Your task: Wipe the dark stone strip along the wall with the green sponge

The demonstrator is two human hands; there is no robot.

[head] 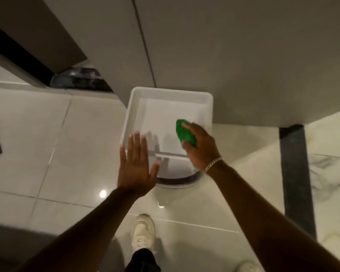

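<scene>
Closed the right fingers (186,125) round the green sponge (185,134), thumb under, fingertips over its top, most of it bunched in the right hand (200,148). Held it just above the inside of a white tray (171,91), near the tray's right wall; could not tell whether sponge touched plastic. Spread the left fingers (136,142) flat and apart, gripping nothing, with the left hand (135,165) palm down over the tray's near left edge. Wore a chain bracelet (213,163) at the right wrist.

Judged the step as wetting or loading the sponge, with no wiping under way, since sponge and stone lay well apart. Took the dark stone strip (81,80) to be the mottled black band at the foot of the wall, up and to the left of the tray, streaked with pale marks. Noted a second dark band (294,173) across the floor on the right; could not say for certain which was meant. Reckoned the next move called for lifting the sponge clear of the tray, carrying it to the strip and pressing it flat along the stone.

Stood on glossy pale floor tiles (47,134), likely slippery if wet, facing a plain grey wall (224,55), with the tray perched on something round and dark-rimmed (177,180) and a pale shoe (142,230) below.
</scene>
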